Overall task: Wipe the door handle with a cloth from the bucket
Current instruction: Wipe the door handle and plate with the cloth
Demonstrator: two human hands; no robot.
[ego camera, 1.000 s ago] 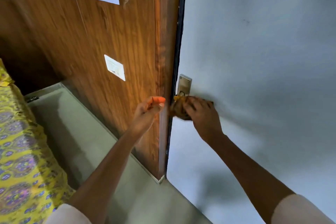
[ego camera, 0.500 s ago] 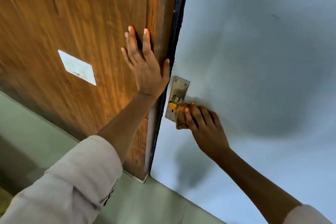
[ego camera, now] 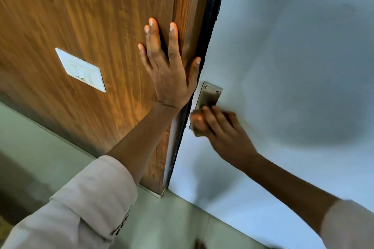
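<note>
Cloth (ego camera: 197,125), soft, is bunched under your curled right hand (ego camera: 222,133) at frame centre; left hand (ego camera: 168,70) lies spread flat.

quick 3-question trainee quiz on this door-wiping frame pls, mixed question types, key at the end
1. True or false: the left hand lies flat, fingers spread, on the wooden panel.
2. Which part of the metal handle plate is covered by the right hand? A) the upper end with the screws B) the lower part C) none of it
3. Fill in: the white switch plate is mounted on the ____ panel.

Key
1. True
2. B. The two screws at the top show; the hand is blurred, and the cloth cannot be made out clearly under it.
3. wooden
</note>
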